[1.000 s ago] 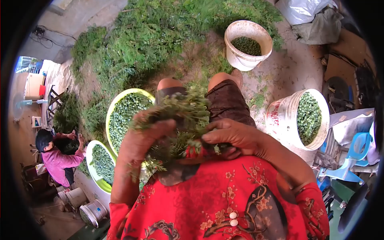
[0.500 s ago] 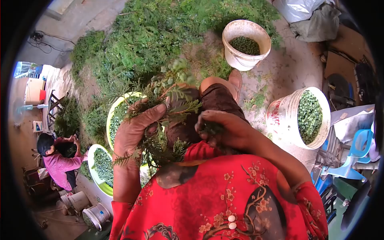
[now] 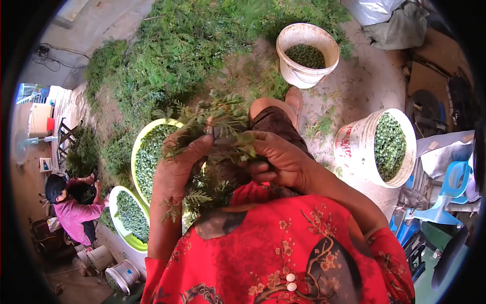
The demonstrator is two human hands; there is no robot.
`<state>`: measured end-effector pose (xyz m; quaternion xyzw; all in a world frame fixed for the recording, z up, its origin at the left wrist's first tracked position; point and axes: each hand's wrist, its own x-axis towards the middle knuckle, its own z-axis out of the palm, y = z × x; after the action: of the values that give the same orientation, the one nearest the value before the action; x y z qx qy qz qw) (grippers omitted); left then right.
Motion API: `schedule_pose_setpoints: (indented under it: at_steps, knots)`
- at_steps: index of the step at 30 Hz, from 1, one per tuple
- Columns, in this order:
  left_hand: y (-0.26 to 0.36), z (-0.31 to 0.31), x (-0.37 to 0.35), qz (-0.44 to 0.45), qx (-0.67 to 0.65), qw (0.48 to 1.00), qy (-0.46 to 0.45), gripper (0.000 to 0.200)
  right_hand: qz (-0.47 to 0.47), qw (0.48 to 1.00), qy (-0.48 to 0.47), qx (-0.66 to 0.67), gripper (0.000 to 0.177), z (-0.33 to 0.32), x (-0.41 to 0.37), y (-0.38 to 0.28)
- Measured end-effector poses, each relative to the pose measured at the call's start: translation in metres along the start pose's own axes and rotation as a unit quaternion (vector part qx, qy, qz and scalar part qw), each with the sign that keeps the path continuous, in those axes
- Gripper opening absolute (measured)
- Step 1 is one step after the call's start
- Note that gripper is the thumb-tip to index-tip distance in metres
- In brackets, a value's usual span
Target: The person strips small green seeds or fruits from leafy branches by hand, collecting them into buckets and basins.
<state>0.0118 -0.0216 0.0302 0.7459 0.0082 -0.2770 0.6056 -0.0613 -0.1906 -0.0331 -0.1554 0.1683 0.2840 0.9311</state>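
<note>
My left hand [image 3: 182, 159] is closed around a leafy evergreen sprig [image 3: 223, 114], which spreads up and forward from the fingers over my lap. More green foliage [image 3: 202, 195] hangs below that hand, near the wrist. At the sprig's right side, my right hand [image 3: 278, 159] pinches its tips between thumb and forefinger, the other fingers curled in. Just beyond the left hand stands a yellow-green tub [image 3: 135, 152] filled with small green cones or berries, partly hidden by the hand and foliage.
Cut evergreen branches [image 3: 177, 55] cover the floor ahead. A white bucket [image 3: 288, 71] and a tipped-looking white bucket [image 3: 354, 152] hold green pickings. Left are another yellow-green tub [image 3: 115, 223] and a person in pink [image 3: 76, 218]. A blue plastic chair [image 3: 445, 202] lies right.
My right hand has moved up and forward from near my lap to the sprig and now grips its tips. The sprig has tilted slightly lower in my left hand.
</note>
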Motion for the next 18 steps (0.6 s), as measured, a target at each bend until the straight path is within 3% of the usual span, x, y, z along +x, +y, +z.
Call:
schedule_pose_setpoints:
  at_steps: [1,4,6,7,10,12,15,16,18]
  knots:
    - [-0.012,-0.016,0.009,-0.005,0.019,1.000,0.008,0.020,0.001,1.000,0.002,0.001,0.010,-0.005,-0.002,-0.002]
    - [-0.002,-0.040,0.007,0.029,-0.074,0.982,0.169,0.022,0.011,0.999,0.034,0.013,0.008,-0.024,-0.009,-0.011]
    - [-0.007,-0.056,0.013,0.007,-0.094,0.980,0.176,0.022,0.004,0.998,0.020,0.065,0.011,-0.030,-0.011,-0.011]
    - [-0.007,-0.059,0.012,-0.007,-0.086,0.982,0.167,0.019,-0.024,0.995,-0.047,0.088,0.018,-0.043,-0.004,-0.006]
    - [-0.009,-0.050,0.013,-0.012,-0.116,0.976,0.182,0.017,-0.070,0.990,-0.001,0.122,0.030,-0.031,-0.001,-0.011]
    - [-0.011,-0.046,0.012,-0.021,-0.125,0.979,0.161,0.015,-0.088,0.987,-0.024,0.130,0.038,-0.030,-0.003,-0.016]
    - [-0.019,-0.030,0.015,-0.013,-0.161,0.983,0.086,0.019,-0.141,0.986,0.036,0.085,0.037,-0.021,-0.006,-0.020]
    - [-0.020,-0.016,0.016,-0.004,-0.122,0.984,0.127,0.028,-0.127,0.989,0.022,0.077,0.033,-0.022,-0.005,-0.020]
    - [-0.024,-0.015,0.016,-0.002,-0.166,0.986,-0.017,0.032,-0.110,0.991,0.006,0.070,0.028,-0.017,-0.003,-0.017]
